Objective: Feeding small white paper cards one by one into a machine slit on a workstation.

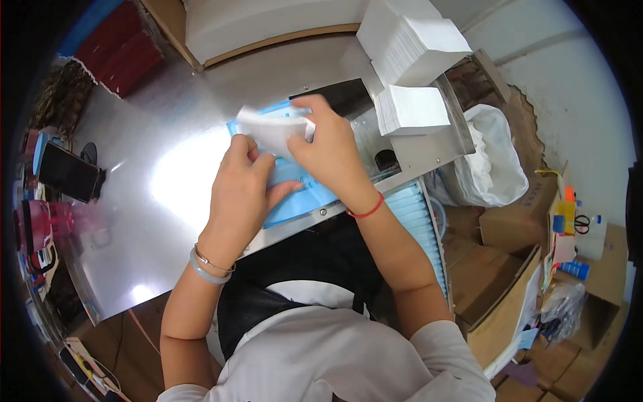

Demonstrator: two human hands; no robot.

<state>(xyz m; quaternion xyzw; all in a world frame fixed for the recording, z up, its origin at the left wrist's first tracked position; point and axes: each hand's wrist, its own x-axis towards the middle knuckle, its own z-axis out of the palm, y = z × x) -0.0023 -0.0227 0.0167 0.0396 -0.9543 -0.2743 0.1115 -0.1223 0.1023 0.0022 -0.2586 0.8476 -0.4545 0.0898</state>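
Note:
A stack of thin white folded sheets (273, 132), slightly blurred, is pinched in my right hand (329, 151) between the thumb and the fingers. Under it lies a light blue plastic bag (305, 199) with darker blue print, near the front edge of the metal table. My left hand (242, 179) is closed on the bag's left side, with curled fingers at its upper part and the thumb across its face. The white sheets are over the bag's upper part; whether their lower end is inside the bag is hidden by my hands.
Tall white stacks of folded paper (418, 110) stand at the table's far right. A phone on a stand (70, 171) and a pink transparent jug (40, 228) are at the left. Blue packets (416, 218) fill a tray below the right edge, near a white sack (495, 157) and cardboard boxes (519, 221).

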